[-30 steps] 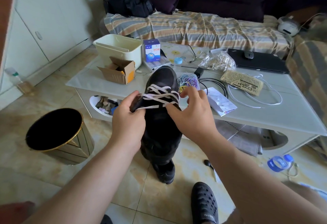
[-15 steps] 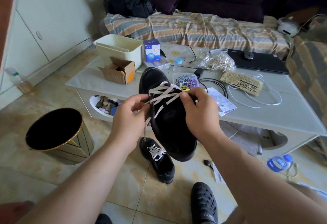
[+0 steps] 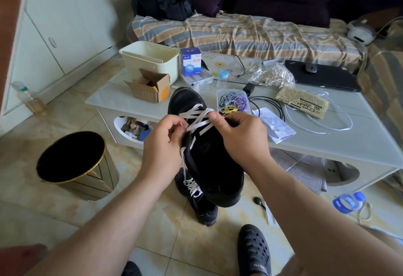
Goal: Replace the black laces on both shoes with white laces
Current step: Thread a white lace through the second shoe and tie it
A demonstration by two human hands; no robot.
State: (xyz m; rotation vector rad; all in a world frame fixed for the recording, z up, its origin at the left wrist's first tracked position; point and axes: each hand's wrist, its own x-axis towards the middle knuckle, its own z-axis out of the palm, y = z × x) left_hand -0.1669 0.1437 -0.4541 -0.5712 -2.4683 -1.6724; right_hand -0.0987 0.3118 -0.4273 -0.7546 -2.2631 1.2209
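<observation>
Low in the centre of the frame, on the tiled floor, a second black shoe (image 3: 197, 197) stands already threaded with a white lace. Just above it the person holds a black fabric sneaker (image 3: 209, 156) in the air, toe pointing away. Its flat white lace (image 3: 196, 118) crosses several upper eyelets, and one loose end hangs down past the left wrist. The left hand (image 3: 161, 145) has its fingers (image 3: 174, 123) curled, pinching the lace at the shoe's side; the right hand (image 3: 242, 138) pinches a crossing between thumb and forefinger. No black lace shows anywhere, so the job looks nearly done: threading the last eyelets and perhaps tying remain, though the hands hide that part.

At left, a round black bin with a gold rim (image 3: 72, 158) looks dark and possibly empty. Farther up, on the white bench (image 3: 327, 142), a clear plastic tub (image 3: 232, 99) holds coloured bands. Beyond it an open brown cardboard box (image 3: 150, 86) holds card scraps, and a cream plastic basket (image 3: 150, 57) hides its contents.
</observation>
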